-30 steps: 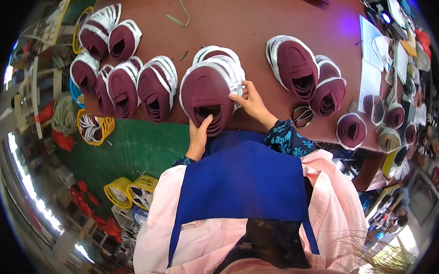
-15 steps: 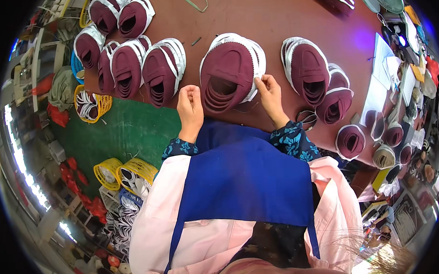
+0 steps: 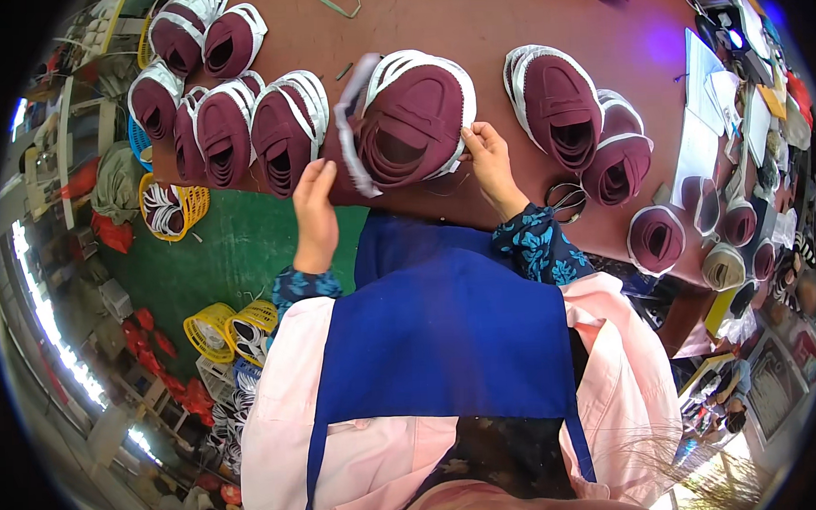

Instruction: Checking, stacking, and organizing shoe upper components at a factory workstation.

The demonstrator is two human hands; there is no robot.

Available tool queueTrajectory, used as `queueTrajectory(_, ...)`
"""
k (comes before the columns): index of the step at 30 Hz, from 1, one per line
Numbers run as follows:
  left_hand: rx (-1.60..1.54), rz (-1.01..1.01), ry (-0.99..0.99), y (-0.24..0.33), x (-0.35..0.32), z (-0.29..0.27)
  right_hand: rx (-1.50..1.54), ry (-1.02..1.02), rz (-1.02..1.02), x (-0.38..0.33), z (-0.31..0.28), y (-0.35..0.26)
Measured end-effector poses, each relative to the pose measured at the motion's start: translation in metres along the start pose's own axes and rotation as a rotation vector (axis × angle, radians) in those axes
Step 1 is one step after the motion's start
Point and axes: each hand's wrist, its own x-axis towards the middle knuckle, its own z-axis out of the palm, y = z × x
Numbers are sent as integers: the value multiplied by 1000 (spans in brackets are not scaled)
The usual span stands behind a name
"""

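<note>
A stack of maroon shoe uppers [image 3: 421, 111] with white edging lies at the middle of the table's near side. My right hand [image 3: 492, 167] pinches the white rim on the stack's right side. To the left, a single shoe upper [image 3: 348, 122] is tilted up on edge away from the stack, somewhat blurred. My left hand [image 3: 315, 218] has its fingers closed at that upper's lower left edge and seems to grip it; the exact contact is hard to see. Both hands are just above the table's near edge.
More stacks of maroon uppers stand left [image 3: 287, 124] and right [image 3: 555, 101] on the brown table [image 3: 472, 19]. Black-handled scissors [image 3: 565, 200] lie near the right stack. Yellow baskets [image 3: 209, 332] stand on the green floor [image 3: 246, 252]. White papers [image 3: 702, 128] lie at the right.
One upper has come away from the stack's left side and tilted up leftward. My left hand has moved left and slightly down; my right hand remains at the rim.
</note>
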Motion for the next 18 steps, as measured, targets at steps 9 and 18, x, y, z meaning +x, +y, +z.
queueTrajectory(9, 83, -117, -107, 8, -24, -6, 132, -127, 83, -4, 5, -9)
queueTrajectory(18, 604, 141, -296, -2, -8, 41, -99, -230, -85, -38, 39, -51)
